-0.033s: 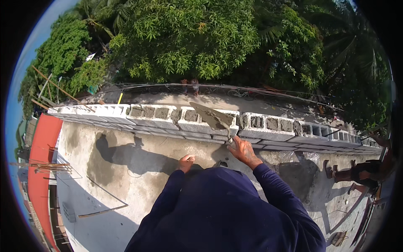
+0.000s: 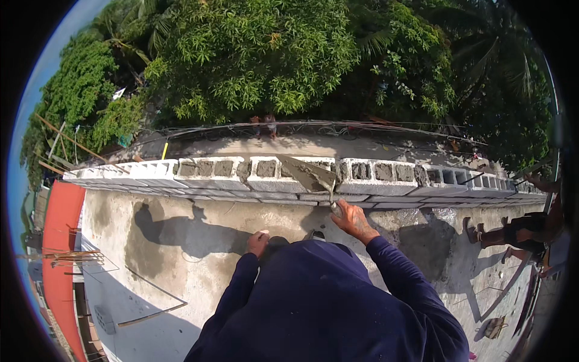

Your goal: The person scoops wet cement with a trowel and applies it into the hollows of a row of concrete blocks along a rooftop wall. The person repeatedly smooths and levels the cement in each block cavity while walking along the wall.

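Observation:
My right hand [image 2: 354,222] grips the handle of a pointed trowel [image 2: 306,174]. The blade lies over the top of a grey hollow-block wall [image 2: 386,186], its tip to the left, and a smear of grey mortar covers it. Beneath and beside the blade, several block cores hold rough mortar [image 2: 265,168]. My left hand [image 2: 258,243] is curled closed on the near side of the wall, apart from the blocks, with nothing visible in it.
Open block cores [image 2: 449,177] show farther right, with thin bars sticking out. A person [image 2: 523,238] is at the right edge near the wall. Beyond it lie a street [image 2: 229,145] and trees. Left stand a loose block [image 2: 104,320], bent bar [image 2: 154,315] and red roof [image 2: 60,211].
The trowel has moved slightly right along the wall top, still in my right hand. The whole view has shifted a little, and my left hand sits slightly lower and farther left in it.

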Demonstrator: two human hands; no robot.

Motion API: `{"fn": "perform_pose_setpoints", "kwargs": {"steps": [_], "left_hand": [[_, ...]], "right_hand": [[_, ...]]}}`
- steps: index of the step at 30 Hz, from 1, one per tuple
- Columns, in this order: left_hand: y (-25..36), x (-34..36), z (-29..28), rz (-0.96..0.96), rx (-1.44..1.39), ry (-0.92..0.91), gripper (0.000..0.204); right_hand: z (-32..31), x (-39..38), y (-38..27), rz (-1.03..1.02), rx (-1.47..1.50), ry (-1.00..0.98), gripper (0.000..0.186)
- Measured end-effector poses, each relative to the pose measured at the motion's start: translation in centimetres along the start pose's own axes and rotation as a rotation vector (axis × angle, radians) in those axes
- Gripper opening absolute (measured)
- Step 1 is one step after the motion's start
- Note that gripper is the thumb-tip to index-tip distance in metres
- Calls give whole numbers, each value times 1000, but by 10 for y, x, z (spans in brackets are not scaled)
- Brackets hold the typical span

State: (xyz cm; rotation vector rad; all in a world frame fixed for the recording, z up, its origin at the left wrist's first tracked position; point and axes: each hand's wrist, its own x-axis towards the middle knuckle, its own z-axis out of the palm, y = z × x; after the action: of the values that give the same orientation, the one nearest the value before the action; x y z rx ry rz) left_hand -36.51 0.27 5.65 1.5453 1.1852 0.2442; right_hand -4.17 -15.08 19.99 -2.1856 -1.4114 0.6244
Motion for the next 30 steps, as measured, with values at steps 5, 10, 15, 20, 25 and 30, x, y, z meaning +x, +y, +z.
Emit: {"fn": "perform_pose_setpoints", "kwargs": {"steps": [5, 10, 15, 20, 25, 30], "left_hand": [[-84, -57, -63, -223, 240, -98, 32], [-97, -39, -98, -411, 281, -244, 34], [-73, 48, -144, -444, 178, -213, 37], [-55, 140, -171, -137, 68, -254, 32], [-80, 169, -191, -128, 317, -438, 30], [-105, 185, -218, -382, 686, -626, 28]], "right_hand": [[47, -108, 106, 425, -59, 84, 47], [131, -194, 153, 1315, 561, 47, 36], [204, -251, 137, 954, 284, -396, 24], [216, -244, 54, 1480, 774, 96, 23], [220, -188, -13, 1334, 787, 426, 28], [190, -115, -47, 1188, 545, 564, 31]]}}
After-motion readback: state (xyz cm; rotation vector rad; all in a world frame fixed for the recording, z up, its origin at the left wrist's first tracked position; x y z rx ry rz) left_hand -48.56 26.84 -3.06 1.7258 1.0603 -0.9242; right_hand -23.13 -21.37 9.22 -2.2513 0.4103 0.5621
